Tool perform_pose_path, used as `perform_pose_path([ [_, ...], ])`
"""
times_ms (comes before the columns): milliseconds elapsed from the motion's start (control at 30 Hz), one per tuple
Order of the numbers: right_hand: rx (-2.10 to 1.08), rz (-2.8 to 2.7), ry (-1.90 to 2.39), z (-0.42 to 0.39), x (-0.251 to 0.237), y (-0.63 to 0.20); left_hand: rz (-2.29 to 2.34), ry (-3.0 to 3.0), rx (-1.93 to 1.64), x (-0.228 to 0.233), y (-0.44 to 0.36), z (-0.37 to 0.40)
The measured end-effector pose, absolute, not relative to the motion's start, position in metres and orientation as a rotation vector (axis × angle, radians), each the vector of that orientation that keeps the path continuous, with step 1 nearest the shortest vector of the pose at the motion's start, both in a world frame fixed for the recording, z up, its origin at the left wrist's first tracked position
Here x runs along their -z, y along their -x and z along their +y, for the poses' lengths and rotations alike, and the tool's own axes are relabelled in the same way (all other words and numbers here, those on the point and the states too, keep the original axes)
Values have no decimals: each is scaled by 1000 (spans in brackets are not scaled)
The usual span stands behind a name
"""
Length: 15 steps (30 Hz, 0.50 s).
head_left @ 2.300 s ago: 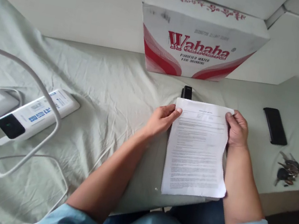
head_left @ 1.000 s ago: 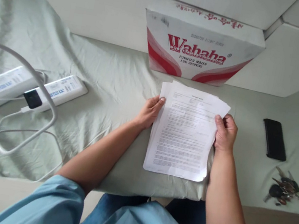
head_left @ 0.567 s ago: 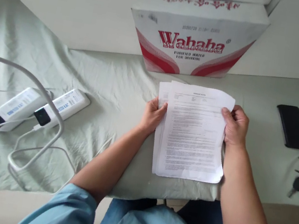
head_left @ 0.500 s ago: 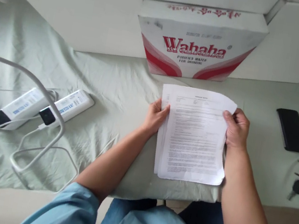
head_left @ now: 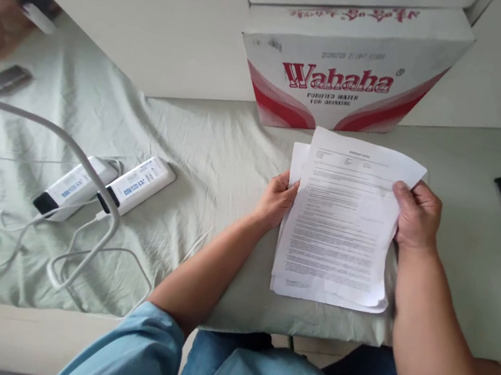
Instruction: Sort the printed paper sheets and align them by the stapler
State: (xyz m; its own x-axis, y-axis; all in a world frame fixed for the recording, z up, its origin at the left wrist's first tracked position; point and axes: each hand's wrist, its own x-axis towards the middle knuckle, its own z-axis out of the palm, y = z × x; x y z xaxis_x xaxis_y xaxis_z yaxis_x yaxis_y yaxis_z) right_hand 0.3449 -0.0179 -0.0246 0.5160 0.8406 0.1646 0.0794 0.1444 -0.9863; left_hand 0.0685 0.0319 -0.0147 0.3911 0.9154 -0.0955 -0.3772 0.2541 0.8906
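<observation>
Printed sheets (head_left: 341, 223), a thin stack, are lying right of the frame's centre on the green cloth (head_left: 200, 140), just below the Wahaha box (head_left: 349, 69). The left hand (head_left: 277, 200) is pinching the stack's left edge, fingers closed on it; the right hand (head_left: 417, 216) is gripping the right edge near the top, thumb on the page. The top sheet is sitting slightly skewed. Paper like this is probably light, limp and slippery between sheets, so holding both side edges looks soundest.
</observation>
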Motion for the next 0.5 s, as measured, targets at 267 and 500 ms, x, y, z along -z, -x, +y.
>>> perform_pose_path([
  [267,-683,-907,1410,-26,20,-344,751,-999,-986,14,-69,32],
  [500,-578,-993,1560,-51,32,-342,755,-972,-957,11,-69,30],
])
